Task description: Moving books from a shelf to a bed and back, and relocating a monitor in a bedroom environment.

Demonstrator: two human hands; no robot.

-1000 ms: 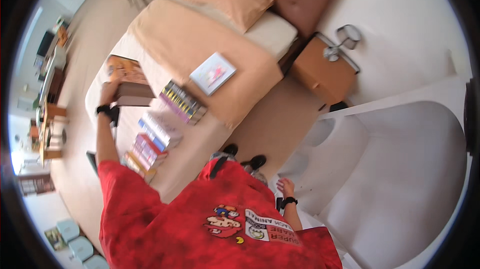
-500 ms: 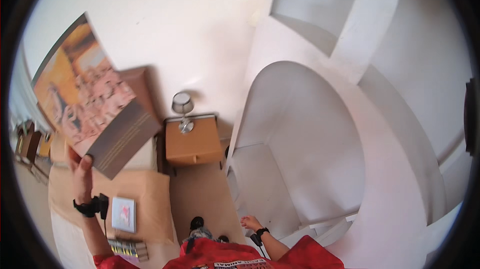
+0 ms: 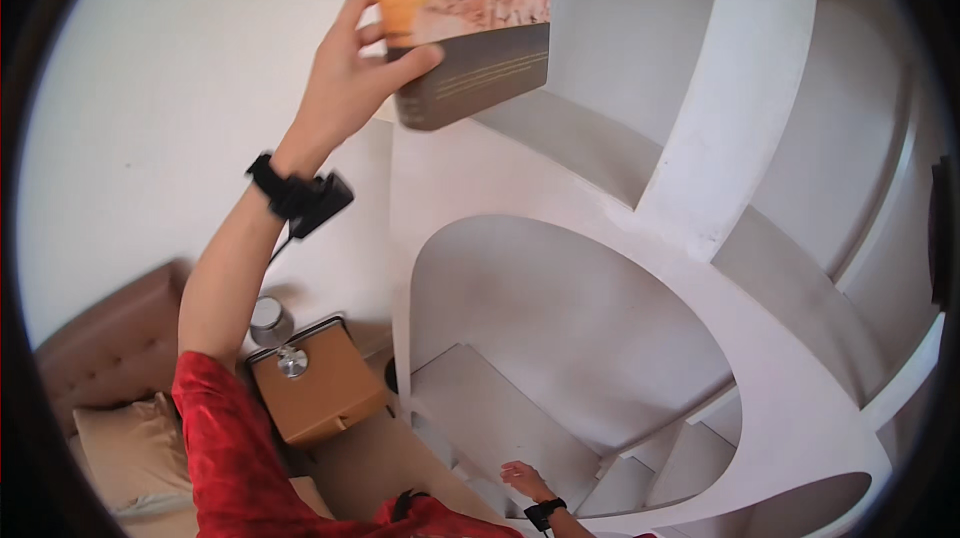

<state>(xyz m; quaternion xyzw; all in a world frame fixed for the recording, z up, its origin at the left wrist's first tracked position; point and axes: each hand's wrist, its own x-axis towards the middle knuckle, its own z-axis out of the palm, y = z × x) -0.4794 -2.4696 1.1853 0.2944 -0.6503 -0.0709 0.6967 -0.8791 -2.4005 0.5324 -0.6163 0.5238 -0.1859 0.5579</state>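
High in front of me, my left hand (image 3: 350, 73) grips a book (image 3: 475, 33) by its lower left corner, thumb on the front and fingers behind. Its cover carries an orange and pink picture above a dark grey band; the top runs out of view. The book is held up before the upper opening of a white built-in shelf (image 3: 590, 173). Low down, my right hand (image 3: 525, 481) hangs with nothing in it, its fingers loosely stretched, before the shelf's large rounded lower niche (image 3: 580, 328). Black straps with small devices sit on both wrists.
A tan nightstand (image 3: 318, 383) with a silver lamp (image 3: 268, 320) stands at the lower left. Beyond my left arm are a brown padded headboard (image 3: 120, 338) and a beige pillow (image 3: 135, 448). A thick curved white divider (image 3: 735, 88) separates the upper shelf openings.
My left hand has carried the book up and rightward, from over the bed to the upper shelf opening. The view has turned toward the shelf. My right hand stays low.
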